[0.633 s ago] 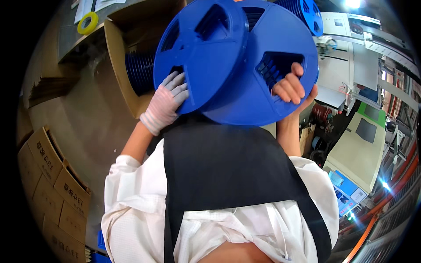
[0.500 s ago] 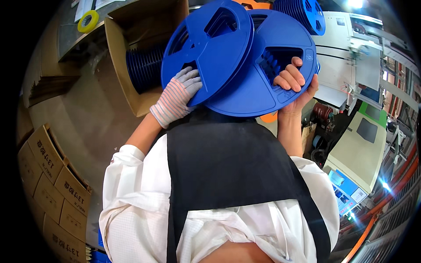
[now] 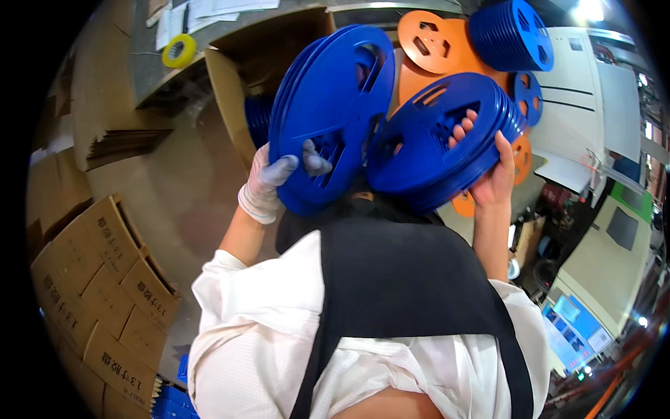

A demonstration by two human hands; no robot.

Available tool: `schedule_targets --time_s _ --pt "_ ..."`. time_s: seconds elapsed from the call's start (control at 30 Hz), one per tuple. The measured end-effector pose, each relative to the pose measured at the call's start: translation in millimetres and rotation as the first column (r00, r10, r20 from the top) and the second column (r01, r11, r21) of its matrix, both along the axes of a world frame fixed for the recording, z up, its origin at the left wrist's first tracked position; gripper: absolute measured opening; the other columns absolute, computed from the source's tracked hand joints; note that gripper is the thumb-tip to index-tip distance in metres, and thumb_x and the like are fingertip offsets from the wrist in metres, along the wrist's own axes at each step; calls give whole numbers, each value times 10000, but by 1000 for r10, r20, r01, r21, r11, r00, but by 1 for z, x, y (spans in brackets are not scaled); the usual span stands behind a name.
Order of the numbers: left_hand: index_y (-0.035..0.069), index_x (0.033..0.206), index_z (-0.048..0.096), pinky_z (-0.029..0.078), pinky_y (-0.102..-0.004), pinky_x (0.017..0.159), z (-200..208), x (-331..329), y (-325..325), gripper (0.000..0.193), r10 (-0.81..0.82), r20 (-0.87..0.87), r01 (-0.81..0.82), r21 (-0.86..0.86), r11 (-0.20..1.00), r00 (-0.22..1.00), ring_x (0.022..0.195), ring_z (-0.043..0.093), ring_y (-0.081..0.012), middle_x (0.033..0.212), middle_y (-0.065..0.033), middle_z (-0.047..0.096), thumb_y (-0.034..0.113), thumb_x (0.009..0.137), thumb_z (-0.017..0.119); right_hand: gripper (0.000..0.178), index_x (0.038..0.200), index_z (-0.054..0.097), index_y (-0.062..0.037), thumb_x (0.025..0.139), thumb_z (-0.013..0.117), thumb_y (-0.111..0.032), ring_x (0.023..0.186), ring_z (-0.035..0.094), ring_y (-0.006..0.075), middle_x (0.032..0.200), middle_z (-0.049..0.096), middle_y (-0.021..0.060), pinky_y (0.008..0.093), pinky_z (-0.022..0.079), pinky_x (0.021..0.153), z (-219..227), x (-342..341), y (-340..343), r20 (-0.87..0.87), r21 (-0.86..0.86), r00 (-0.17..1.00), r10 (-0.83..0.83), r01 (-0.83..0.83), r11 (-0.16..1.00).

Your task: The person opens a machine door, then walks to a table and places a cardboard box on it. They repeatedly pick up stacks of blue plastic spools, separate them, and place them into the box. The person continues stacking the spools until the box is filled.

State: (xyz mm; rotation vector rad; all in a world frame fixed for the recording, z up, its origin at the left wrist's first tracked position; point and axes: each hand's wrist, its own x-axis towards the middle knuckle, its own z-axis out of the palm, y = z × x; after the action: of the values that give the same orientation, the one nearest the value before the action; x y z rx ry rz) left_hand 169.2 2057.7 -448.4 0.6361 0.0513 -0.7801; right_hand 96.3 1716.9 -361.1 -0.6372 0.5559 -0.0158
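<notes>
Two sets of large blue reels stand tilted in front of my chest, side by side and fanning apart toward the top. My left hand (image 3: 264,187), in a striped glove, is closed on the rim of the left blue reels (image 3: 324,105), its fingertips showing through a cut-out window. The right blue reels (image 3: 408,157) form a stack of several. My bare right hand (image 3: 494,180) grips this stack, thumb along the outer side and fingers curled through the window.
Ahead on the left, an open cardboard box (image 3: 225,87) holds more blue reels (image 3: 258,120). Beyond my right hand are orange reels (image 3: 427,43) and another blue reel stack (image 3: 513,33). Yellow tape (image 3: 179,51) lies on a bench. Printed cartons (image 3: 115,279) are stacked left; a machine (image 3: 597,255) stands right.
The two sets of blue reels, overlapping before, have come apart and turned more edge-on. My left fingers now show through the window. Orange reels behind have come into view.
</notes>
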Motion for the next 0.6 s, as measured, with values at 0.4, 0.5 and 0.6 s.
schedule_targets --time_s 0.4,0.5,0.6 --pt "38 1119 524 502 -335 813 -38 -1 54 390 449 -182 -481 -214 850 875 860 637 -184 906 -23 655 283 858 676 469 1257 493 51 886 538 -232 905 669 260 1043 658 164 402 550 842 -17 -23 -22 -169 -186 974 -152 120 975" --pt "49 1114 514 494 -351 838 -42 4 51 405 495 -225 -536 -193 822 839 866 623 -182 903 -16 638 293 844 692 468 1255 493 50 885 538 -233 908 670 261 1045 658 168 404 548 850 -21 -23 -24 -185 -192 968 -172 136 972" --pt "49 1123 499 490 -388 905 -47 20 49 411 491 -181 -516 -137 845 852 892 612 -193 916 -22 623 278 844 694 468 1254 492 50 886 536 -236 917 667 267 1051 655 172 409 545 857 -26 -27 -30 -163 -156 971 -174 148 977"
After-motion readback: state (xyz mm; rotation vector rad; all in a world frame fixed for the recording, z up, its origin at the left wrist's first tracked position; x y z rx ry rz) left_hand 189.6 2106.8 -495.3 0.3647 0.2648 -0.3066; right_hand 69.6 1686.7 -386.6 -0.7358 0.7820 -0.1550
